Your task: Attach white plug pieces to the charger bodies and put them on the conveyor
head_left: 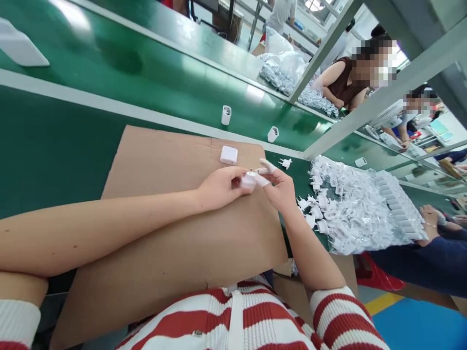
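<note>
Over the cardboard sheet (182, 243), my left hand (221, 188) grips a white charger (248, 181) between thumb and fingers. My right hand (280, 187), with white finger cots on its fingertips, pinches the right end of the same charger. A small metal pin shows at the top of it; whether a separate plug piece sits there is hidden by the fingers. Just beyond my hands, another white charger (228, 155) lies on the cardboard. To the right of them is a loose white plug adapter (285, 163) with its pins pointing left.
Bags of white plug pieces (357, 214) and loose plugs (315, 209) lie at the right. On the green belt (164, 82) stand two white charger housings (226, 115). A metal post (324, 53) rises at the right. Co-workers sit across the line and at the far right.
</note>
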`<state>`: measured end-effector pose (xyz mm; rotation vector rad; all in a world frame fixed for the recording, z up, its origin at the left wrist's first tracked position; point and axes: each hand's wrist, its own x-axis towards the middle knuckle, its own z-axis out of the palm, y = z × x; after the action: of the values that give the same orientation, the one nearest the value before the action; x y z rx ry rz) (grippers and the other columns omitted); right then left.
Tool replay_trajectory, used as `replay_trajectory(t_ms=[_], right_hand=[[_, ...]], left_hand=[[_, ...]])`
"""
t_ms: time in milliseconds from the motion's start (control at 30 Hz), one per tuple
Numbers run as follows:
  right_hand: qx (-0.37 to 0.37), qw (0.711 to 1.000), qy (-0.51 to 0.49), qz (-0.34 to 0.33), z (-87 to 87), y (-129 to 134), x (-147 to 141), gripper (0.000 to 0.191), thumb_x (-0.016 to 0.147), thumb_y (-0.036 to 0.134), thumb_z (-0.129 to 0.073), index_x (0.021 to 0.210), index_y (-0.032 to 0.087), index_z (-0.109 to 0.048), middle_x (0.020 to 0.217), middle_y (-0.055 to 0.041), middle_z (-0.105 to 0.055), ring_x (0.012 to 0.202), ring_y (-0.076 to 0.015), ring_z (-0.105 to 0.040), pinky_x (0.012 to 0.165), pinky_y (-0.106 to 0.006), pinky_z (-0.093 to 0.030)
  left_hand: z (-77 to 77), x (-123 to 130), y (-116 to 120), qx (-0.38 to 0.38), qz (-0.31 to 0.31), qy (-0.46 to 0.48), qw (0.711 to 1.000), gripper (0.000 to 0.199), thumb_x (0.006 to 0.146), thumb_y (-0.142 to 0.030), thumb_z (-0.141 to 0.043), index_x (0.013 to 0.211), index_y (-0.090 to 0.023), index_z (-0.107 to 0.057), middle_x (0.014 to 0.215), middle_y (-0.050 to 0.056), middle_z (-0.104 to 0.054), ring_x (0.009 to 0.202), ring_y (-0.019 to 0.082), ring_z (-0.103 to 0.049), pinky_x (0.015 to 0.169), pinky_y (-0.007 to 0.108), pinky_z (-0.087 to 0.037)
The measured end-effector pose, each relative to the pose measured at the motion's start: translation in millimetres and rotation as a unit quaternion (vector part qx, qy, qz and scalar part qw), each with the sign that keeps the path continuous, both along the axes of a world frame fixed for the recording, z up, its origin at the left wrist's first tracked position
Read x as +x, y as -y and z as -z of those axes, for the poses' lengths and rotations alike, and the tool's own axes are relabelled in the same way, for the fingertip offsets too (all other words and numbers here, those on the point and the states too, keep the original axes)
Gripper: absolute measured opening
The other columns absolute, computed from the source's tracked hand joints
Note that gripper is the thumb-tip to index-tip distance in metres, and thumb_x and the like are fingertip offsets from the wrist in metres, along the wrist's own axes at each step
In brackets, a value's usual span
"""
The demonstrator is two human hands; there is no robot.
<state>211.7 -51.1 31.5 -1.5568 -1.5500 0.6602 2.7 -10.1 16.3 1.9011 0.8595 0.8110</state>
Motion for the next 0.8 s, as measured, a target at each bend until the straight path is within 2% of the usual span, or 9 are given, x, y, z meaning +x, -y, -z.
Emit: replay_trajectory(t_ms=[67, 167, 267, 400, 467, 533, 633, 733, 800], right_hand=[[0.004, 0.998, 0.045, 0.036, 1.0, -13.9, 19.2, 0.062, 0.095, 0.043, -0.063, 0.153, 0.026, -0.053, 0.155, -0.0121, -0.059, 0.147, -0.0292, -0.053, 0.123, -0.051, -0.042], [-0.017, 0.976, 0.191, 0.106, 8.5, -31.3, 43.9, 0.068, 0.093, 0.027, -0.061, 0.157, 0.014, -0.045, 0.169, -0.0225, -0.036, 0.164, -0.0375, -0.020, 0.130, -0.066, -0.018], [-0.056, 0.963, 0.234, 0.122, 18.6, -36.7, 57.0, 0.059, 0.088, 0.018, -0.059, 0.146, 0.011, -0.055, 0.162, -0.0261, -0.043, 0.156, -0.0425, -0.034, 0.125, -0.070, -0.025], [-0.027, 0.967, 0.200, 0.152, 20.9, -31.6, 64.7, 0.042, 0.080, 0.015, -0.060, 0.120, 0.015, -0.072, 0.133, -0.0218, -0.062, 0.125, -0.0384, -0.061, 0.110, -0.060, -0.048], [-0.015, 0.969, 0.184, 0.162, 17.5, -29.2, 67.1, 0.030, 0.079, 0.018, -0.061, 0.105, 0.016, -0.076, 0.116, -0.0179, -0.068, 0.113, -0.0355, -0.065, 0.105, -0.058, -0.052], [-0.002, 0.972, 0.163, 0.168, 13.2, -28.4, 67.0, 0.023, 0.082, 0.025, -0.063, 0.098, 0.018, -0.078, 0.107, -0.0137, -0.072, 0.102, -0.0307, -0.068, 0.098, -0.052, -0.056], [0.013, 0.986, -0.026, 0.165, 6.0, -28.6, 60.7, 0.029, 0.081, 0.041, -0.073, 0.101, 0.021, -0.079, 0.103, -0.0078, -0.077, 0.090, -0.0237, -0.072, 0.088, -0.043, -0.060], [-0.015, 0.951, -0.266, 0.155, -1.3, -27.0, 50.3, 0.043, 0.067, 0.050, -0.088, 0.098, 0.021, -0.079, 0.102, -0.0047, -0.080, 0.090, -0.0210, -0.075, 0.081, -0.036, -0.061], [-0.053, 0.931, -0.326, 0.157, -5.8, -23.6, 44.3, 0.048, 0.060, 0.052, -0.093, 0.094, 0.022, -0.079, 0.101, -0.0039, -0.080, 0.092, -0.0209, -0.077, 0.077, -0.032, -0.063]], left_hand=[[-11.4, -5.9, -7.8, 0.012, -0.023, 0.021, 0.999, 0.042, 0.085, -0.048, -0.076, 0.118, -0.022, -0.074, 0.106, 0.005, -0.076, 0.086, 0.022, -0.068, 0.078, 0.035, -0.056], [-25.1, -21.9, -49.9, 0.080, -0.149, 0.027, 0.985, 0.043, 0.085, -0.047, -0.077, 0.120, -0.023, -0.071, 0.111, 0.005, -0.075, 0.088, 0.021, -0.066, 0.077, 0.033, -0.053], [-25.3, -47.6, -122.3, 0.118, -0.289, -0.017, 0.950, 0.046, 0.082, -0.043, -0.078, 0.121, -0.024, -0.066, 0.111, 0.000, -0.072, 0.090, 0.017, -0.060, 0.079, 0.030, -0.046], [-13.0, -82.2, -199.3, 0.063, -0.360, -0.121, 0.923, 0.055, 0.080, -0.051, -0.080, 0.120, -0.021, -0.059, 0.099, -0.005, -0.064, 0.095, 0.015, -0.049, 0.086, 0.031, -0.036], [-10.0, -89.3, -209.8, 0.043, -0.375, -0.143, 0.915, 0.062, 0.075, -0.054, -0.083, 0.117, -0.017, -0.057, 0.100, -0.002, -0.060, 0.104, 0.018, -0.044, 0.092, 0.035, -0.031], [-10.5, -86.7, -204.6, 0.070, -0.415, -0.135, 0.897, 0.075, 0.072, -0.057, -0.086, 0.123, -0.015, -0.051, 0.118, 0.002, -0.056, 0.119, 0.023, -0.036, 0.101, 0.042, -0.025], [-14.1, -70.6, -190.2, 0.173, -0.422, -0.111, 0.883, 0.093, 0.076, -0.064, -0.083, 0.140, -0.017, -0.037, 0.145, 0.004, -0.040, 0.137, 0.026, -0.021, 0.110, 0.047, -0.014], [-15.9, -51.6, -192.2, 0.162, -0.366, -0.152, 0.904, 0.090, 0.073, -0.081, -0.075, 0.130, -0.016, -0.049, 0.131, 0.002, -0.048, 0.133, 0.025, -0.022, 0.111, 0.045, -0.015], [-17.3, -41.9, -200.7, 0.121, -0.359, -0.193, 0.905, 0.076, 0.074, -0.084, -0.069, 0.107, -0.016, -0.060, 0.107, 0.001, -0.054, 0.124, 0.024, -0.026, 0.109, 0.045, -0.017]])
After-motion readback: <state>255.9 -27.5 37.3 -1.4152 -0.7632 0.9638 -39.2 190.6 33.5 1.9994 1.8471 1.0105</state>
